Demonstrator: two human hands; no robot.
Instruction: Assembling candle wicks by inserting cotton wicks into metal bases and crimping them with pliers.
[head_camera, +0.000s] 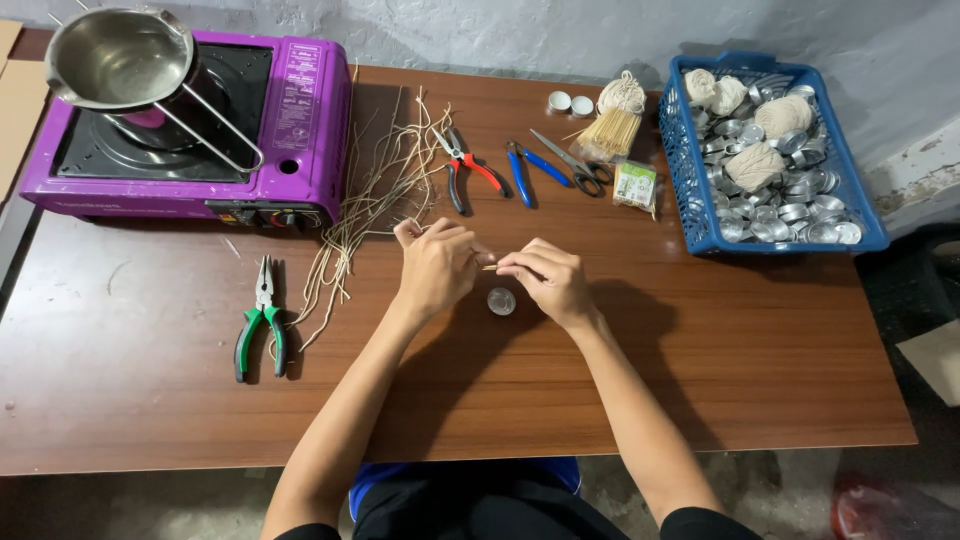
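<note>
Over the middle of the brown wooden table (700, 370), my left hand (436, 265) and my right hand (548, 278) meet, each pinching an end of a thin pale stick (490, 267). Just below the fingertips a small round metal cup (501, 301) rests on the table. A loose bunch of pale wick strings (375, 195) lies to the left of my left hand, touching it near the fingers.
A purple portable stove (190, 125) with a steel pot (118, 55) stands back left. Green-handled pliers (261, 320) lie at the left. Red pliers (465, 165), blue cutters (525, 172), scissors (572, 163) and a stick bundle (612, 128) lie behind; a blue basket (690, 200) of metal cups stands right.
</note>
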